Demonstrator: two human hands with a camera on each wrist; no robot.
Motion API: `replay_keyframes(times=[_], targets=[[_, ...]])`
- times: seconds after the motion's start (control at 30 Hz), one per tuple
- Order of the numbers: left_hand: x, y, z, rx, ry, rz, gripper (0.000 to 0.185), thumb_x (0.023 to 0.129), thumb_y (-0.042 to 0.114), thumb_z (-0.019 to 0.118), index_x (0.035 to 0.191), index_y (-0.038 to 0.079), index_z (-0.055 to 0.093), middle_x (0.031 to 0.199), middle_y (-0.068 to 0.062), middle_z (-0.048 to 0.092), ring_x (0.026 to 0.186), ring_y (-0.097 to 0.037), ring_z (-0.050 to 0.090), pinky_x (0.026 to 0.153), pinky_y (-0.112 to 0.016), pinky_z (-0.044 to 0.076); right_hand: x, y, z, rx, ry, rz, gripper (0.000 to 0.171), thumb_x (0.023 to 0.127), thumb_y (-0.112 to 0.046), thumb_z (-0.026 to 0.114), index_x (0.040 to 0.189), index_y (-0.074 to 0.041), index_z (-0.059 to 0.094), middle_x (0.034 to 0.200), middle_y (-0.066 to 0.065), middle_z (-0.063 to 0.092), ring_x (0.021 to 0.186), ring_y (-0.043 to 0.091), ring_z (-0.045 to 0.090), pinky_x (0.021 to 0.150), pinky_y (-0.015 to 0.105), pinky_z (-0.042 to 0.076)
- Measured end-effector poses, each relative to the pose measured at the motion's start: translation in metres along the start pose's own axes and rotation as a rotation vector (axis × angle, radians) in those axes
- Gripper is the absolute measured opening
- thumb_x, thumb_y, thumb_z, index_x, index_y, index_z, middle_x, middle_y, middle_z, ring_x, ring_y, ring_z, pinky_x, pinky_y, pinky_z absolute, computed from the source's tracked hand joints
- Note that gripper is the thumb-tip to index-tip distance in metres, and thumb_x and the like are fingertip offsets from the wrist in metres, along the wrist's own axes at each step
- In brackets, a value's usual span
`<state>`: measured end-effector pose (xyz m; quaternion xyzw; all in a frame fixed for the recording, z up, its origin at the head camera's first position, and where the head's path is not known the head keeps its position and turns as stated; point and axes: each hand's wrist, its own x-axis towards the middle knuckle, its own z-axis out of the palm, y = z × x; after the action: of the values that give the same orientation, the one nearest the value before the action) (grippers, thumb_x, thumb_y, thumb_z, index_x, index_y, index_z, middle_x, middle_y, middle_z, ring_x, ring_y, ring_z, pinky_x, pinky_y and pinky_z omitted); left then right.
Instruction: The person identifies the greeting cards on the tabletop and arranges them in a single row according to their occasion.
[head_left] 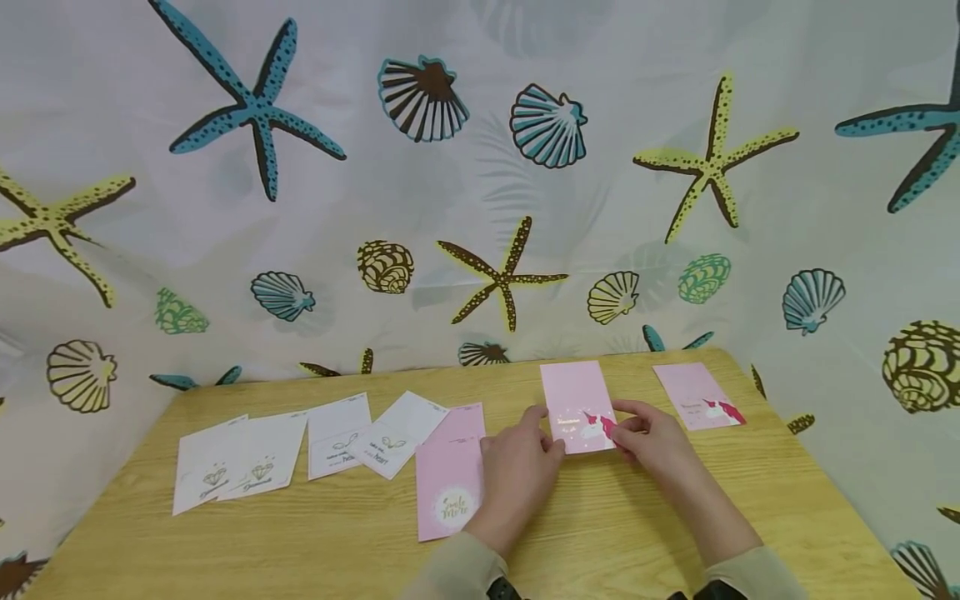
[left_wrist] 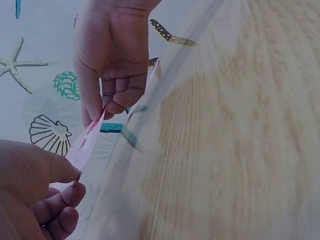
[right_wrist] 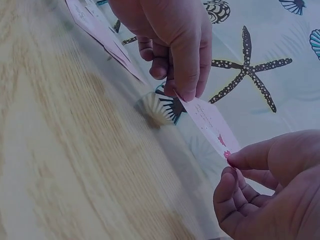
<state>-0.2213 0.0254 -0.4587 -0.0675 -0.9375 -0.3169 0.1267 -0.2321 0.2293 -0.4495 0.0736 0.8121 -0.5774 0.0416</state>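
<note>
Both hands — left (head_left: 517, 473), right (head_left: 656, 442) — raised, fingers (right_wrist: 186, 75) pinched together.

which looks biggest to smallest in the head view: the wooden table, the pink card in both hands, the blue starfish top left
1. wooden table
2. blue starfish
3. pink card, pinched by the left hand and right hand

The starfish is printed on the backdrop further off, so its true size is unsure.

2 bare hands (head_left: 517, 479); beige long sleeves (head_left: 450, 571); dark inner cuffs.

Staged recording booth: seashell-print curtain (head_left: 480, 167) backdrop enclosing small wooden table (head_left: 600, 533).
</note>
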Motion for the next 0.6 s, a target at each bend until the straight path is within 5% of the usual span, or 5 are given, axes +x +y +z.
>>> replay_keyframes(times=[0.27,0.6], targets=[[0.009,0.011,0.012,0.025,-0.055,-0.05,0.044,0.1,0.023,0.082,0.14,0.009,0.071,0.071,0.011,0.06,0.065,-0.011,0.055,0.095,-0.051,0.043,0.003,0.005,-0.007,-0.048,0.032,-0.016,0.05,0.108,-0.007,0.068,0.157,-0.003,0.059,0.113,0.015,0.062,0.087,0.022,0.059,0.071,0.026,0.053],[0.017,0.018,0.029,0.089,-0.074,-0.033,0.039,0.1,0.025,0.081,0.134,0.009,0.075,0.071,0.01,0.059,0.068,-0.013,0.058,0.091,-0.05,0.044,0.003,0.009,-0.015,-0.119,0.086,-0.048,0.049,0.104,-0.004,0.065,0.153,0.0,0.061,0.112,0.014,0.063,0.078,0.019,0.057,0.065,0.025,0.048]])
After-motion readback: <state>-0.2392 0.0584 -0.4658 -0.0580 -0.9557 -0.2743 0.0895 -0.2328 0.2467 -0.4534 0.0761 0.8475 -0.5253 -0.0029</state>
